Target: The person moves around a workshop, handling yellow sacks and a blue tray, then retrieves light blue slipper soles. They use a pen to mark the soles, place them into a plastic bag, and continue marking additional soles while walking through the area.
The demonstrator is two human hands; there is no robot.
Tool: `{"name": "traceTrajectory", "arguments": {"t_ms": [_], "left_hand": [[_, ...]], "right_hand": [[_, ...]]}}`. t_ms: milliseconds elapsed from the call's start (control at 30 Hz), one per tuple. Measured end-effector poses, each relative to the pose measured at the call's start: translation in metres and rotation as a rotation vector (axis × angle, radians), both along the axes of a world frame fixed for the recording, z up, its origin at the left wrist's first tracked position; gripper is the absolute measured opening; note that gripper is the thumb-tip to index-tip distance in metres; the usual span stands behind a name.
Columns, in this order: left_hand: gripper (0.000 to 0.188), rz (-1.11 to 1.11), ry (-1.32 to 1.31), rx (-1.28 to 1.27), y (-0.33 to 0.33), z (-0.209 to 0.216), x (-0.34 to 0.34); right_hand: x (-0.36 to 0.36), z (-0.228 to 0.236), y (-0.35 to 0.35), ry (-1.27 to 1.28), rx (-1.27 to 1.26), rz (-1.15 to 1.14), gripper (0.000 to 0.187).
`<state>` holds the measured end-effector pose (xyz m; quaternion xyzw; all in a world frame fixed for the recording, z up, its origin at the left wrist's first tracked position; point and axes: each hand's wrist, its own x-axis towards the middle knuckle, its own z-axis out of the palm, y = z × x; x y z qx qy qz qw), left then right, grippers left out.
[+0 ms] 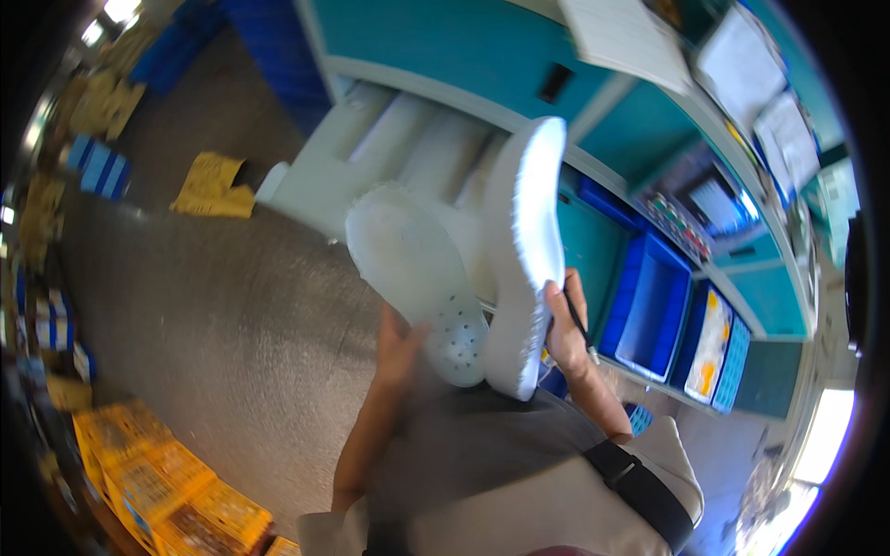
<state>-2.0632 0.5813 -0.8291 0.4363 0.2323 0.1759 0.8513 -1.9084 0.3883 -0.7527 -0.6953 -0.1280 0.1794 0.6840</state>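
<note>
Clogs: two white ones, both in my hands, held up in front of my chest over the grey floor (pixel 232 315). Left clog (pixel 422 278) has its sole facing me, heel up, toe down, and the vent holes show near the toe. My left hand (pixel 400 347) closes on it at the toe end from below, thumb on the edge by the holes. Right clog (pixel 524 250) is turned on edge, its textured sole rim toward me, standing nearly upright and taller than the left one. My right hand (pixel 564 324) clamps its lower right side, fingers wrapped on the edge. That hand also pinches a thin dark tool (pixel 577 320), pen-like; can't tell which kind. The two clogs touch or nearly touch near their lower ends; can't tell which. Behind them is a white moulded rack (pixel 371 157), pale and blurred. To the right sits a teal machine (pixel 519 65) with papers (pixel 621 37) on top. Below it are a blue bin (pixel 654 315) and a bin with yellowish parts (pixel 709 343). Yellow crates (pixel 158 491) are stacked on the floor at lower left, and a yellow scrap (pixel 213 185) lies on the floor at upper left.
</note>
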Motion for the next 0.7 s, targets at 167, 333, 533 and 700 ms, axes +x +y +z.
{"name": "traceTrajectory", "arguments": {"t_ms": [167,333,533,700], "left_hand": [[0.076,0.208,0.011,0.047,0.108,0.002,-0.086],[0.077,0.378,0.037,-0.092,0.193,0.008,-0.142],[0.079,0.57,-0.061,-0.148,0.317,-0.007,-0.186],[0.084,0.661,-0.004,-0.136,0.474,-0.002,-0.228]], "right_hand": [[-0.031,0.003,0.126,-0.075,-0.097,0.081,0.045],[-0.059,-0.003,0.249,0.007,-0.134,0.191,0.053],[-0.083,-0.038,0.422,-0.082,-0.145,0.379,0.037],[-0.124,-0.054,0.617,-0.098,-0.118,0.644,0.023]]}}
